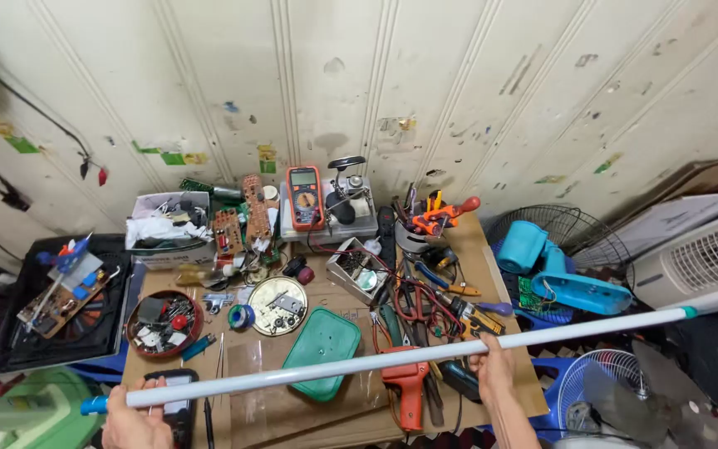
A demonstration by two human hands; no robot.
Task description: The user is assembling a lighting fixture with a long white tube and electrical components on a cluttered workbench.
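While both hands grip, white tube [392, 360] spans long.

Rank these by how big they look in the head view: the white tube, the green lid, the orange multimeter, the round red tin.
1. white tube, held in both hands close to the camera, which flatters it
2. green lid
3. round red tin and orange multimeter: similar; the multimeter sits farther back, so unranked.

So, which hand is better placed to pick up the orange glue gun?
Right hand: it grips the white tube right beside the orange glue gun. The left hand holds the far end.
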